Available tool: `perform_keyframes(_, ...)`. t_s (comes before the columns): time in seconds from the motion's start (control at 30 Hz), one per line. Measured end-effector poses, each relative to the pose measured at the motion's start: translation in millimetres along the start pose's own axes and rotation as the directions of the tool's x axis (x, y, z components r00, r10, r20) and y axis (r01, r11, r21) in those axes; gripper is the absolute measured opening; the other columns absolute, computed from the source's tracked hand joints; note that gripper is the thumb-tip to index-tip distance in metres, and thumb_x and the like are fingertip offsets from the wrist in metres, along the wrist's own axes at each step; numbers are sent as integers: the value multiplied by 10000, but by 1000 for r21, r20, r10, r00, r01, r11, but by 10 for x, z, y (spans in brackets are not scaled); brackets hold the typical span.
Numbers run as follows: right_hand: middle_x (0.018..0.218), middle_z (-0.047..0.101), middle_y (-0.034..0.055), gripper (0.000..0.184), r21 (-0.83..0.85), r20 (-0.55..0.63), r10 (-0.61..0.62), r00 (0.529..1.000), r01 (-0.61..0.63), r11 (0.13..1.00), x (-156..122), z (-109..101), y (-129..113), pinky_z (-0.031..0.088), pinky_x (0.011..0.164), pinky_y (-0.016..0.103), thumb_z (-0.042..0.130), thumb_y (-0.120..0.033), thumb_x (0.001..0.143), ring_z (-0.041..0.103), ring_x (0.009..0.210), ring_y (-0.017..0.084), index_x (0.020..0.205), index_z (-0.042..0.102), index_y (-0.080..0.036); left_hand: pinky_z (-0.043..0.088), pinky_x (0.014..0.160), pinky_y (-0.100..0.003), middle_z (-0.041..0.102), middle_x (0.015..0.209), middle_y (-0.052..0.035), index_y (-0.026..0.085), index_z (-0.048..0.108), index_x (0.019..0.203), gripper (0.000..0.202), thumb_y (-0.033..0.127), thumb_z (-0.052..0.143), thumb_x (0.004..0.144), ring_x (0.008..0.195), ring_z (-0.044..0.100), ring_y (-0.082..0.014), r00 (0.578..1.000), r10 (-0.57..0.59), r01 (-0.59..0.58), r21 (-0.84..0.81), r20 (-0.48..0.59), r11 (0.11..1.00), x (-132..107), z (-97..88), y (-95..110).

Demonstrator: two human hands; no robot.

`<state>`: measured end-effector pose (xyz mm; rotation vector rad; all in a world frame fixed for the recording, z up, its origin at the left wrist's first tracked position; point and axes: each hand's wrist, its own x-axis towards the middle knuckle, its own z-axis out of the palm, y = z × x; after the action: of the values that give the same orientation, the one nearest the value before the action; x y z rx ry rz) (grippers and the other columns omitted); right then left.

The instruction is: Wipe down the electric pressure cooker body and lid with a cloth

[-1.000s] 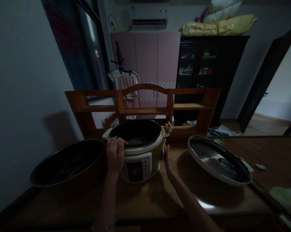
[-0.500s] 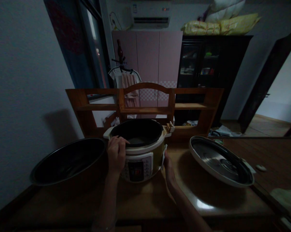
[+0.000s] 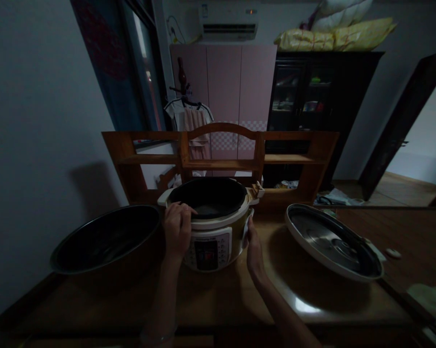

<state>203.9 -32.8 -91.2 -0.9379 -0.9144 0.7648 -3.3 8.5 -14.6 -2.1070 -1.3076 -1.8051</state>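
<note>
A rice cooker (image 3: 235, 237) with a white front panel stands lidless on the wooden desk, its dark inside showing. My left hand (image 3: 177, 227) is closed over the cooker's front left rim, fingers hooked on the edge. At the right side of the cooker, my right hand (image 3: 253, 244) presses a white cloth (image 3: 247, 226) against the outer wall; its fingers partly hide the cloth. To the left sits a large dark pot (image 3: 105, 241), tilted in view. The round lid (image 3: 326, 241) lies at the right with its metal inner face up.
Behind the cooker rises a wooden shelf frame (image 3: 223, 165) along the desk's back edge. A wall (image 3: 29, 145) closes off the left side. On the brown surface at the right lie a small white object (image 3: 393, 253) and a pale cloth (image 3: 429, 297).
My right hand and the white cloth have slid slightly upward along the cooker's side. My left hand keeps its hold on the rim. The whole view has shifted a little.
</note>
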Motion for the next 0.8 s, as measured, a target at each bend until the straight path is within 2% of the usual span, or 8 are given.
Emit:
perform_keyframes(0.17, 1631, 272, -36, 552, -50, 63, -79, 995, 82, 995, -154, 109, -292, 93, 1267, 452, 330, -527, 1046, 174, 1540, 185, 1541, 355, -284, 356, 1086, -397, 669, 855, -37, 240, 661, 779, 431, 349, 319, 1017, 1040, 572, -226, 1000, -19, 19, -6, 1, 1000, 3, 8, 1)
perform_keyframes(0.3, 1659, 165, -46, 563, -117, 109, -141, 984, 154, 981, -309, 158, -333, 67, 1269, 460, 297, -507, 1059, 87, 1551, 189, 1576, 257, -286, 360, 1081, -392, 665, 856, -37, 240, 662, 771, 440, 359, 319, 1020, 1043, 570, -226, 1000, -24, 24, -7, -5, 1000, 0, 7, 8)
perform_keyframes(0.43, 1667, 100, -63, 572, -176, 144, -187, 972, 211, 961, -358, 221, -362, 46, 1270, 468, 297, -484, 1064, 60, 1553, 190, 1590, 168, -300, 365, 1077, -390, 664, 866, -40, 240, 662, 778, 439, 357, 316, 1022, 1056, 566, -227, 1000, -22, 22, -5, 2, 1000, -3, -5, 18)
perform_keyframes(0.6, 1668, 104, -98, 545, -255, 209, -250, 946, 299, 919, -425, 293, -414, 53, 1268, 496, 299, -457, 1064, 47, 1556, 212, 1585, 188, -339, 368, 1082, -397, 664, 870, -39, 239, 656, 781, 429, 353, 317, 1018, 1059, 570, -227, 1000, -23, 23, 4, 7, 1000, 0, -10, 13)
perform_keyframes(0.8, 1668, 51, -117, 558, -255, 232, -239, 943, 296, 920, -554, 320, -320, 16, 1264, 516, 325, -462, 1059, -3, 1556, 219, 1584, 167, -359, 375, 1080, -400, 667, 864, -39, 238, 655, 769, 434, 347, 316, 1017, 1045, 573, -225, 1000, -14, 14, 2, 0, 1000, 2, -3, 6)
